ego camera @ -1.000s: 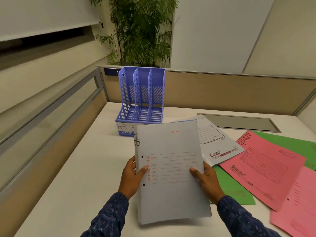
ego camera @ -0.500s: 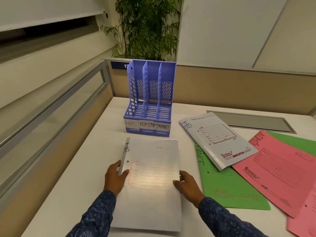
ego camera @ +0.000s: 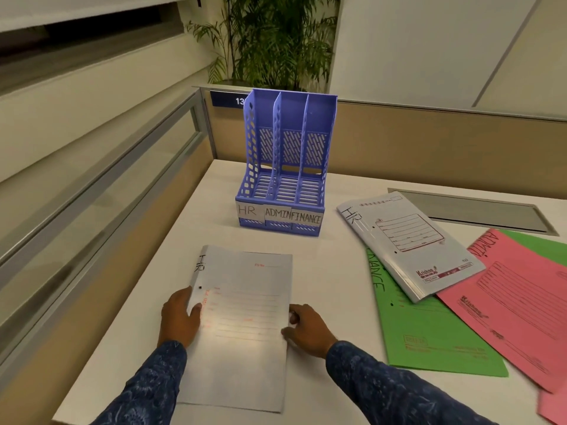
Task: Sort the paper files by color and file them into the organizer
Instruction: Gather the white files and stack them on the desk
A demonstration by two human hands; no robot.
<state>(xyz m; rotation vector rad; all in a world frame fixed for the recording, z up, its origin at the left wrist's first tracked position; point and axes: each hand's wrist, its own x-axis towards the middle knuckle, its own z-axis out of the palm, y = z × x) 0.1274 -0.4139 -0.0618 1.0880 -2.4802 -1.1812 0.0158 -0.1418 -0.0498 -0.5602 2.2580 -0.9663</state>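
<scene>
Organizer (ego camera: pixel 285 167) stands at far side of white desk (ego camera: pixel 337 271), against tan partition (ego camera: pixel 429 139), potted plant (ego camera: pixel 276 41) behind that. Organizer is blue and upright with three slots; paper labels on the front lip read HR, ADMIN, FINANCE left to right.

Right side of desk has a loose overlapping spread. Pink file (ego camera: pixel 521 302) marked ADMI- runs toward the right frame edge and lies over the right part of green file (ego camera: pixel 429 338), which is marked FINANCE. More green (ego camera: pixel 537 243) shows beyond the pink, and another pink corner (ego camera: pixel 552 406) sits at bottom right. Second white file (ego camera: pixel 408 243) marked HR lies angled on top of the green file, its lower corner over the pink one.

White file (ego camera: pixel 242 332), also HR, lies about flat on the near desk, in front of the organizer and well apart from it. Both hands hold it - left hand (ego camera: pixel 178 317) at the spine edge with thumb on the cover, right hand (ego camera: pixel 310 329) with fingers curled at the right edge. Dark patterned sleeves (ego camera: pixel 399 391) on both arms
</scene>
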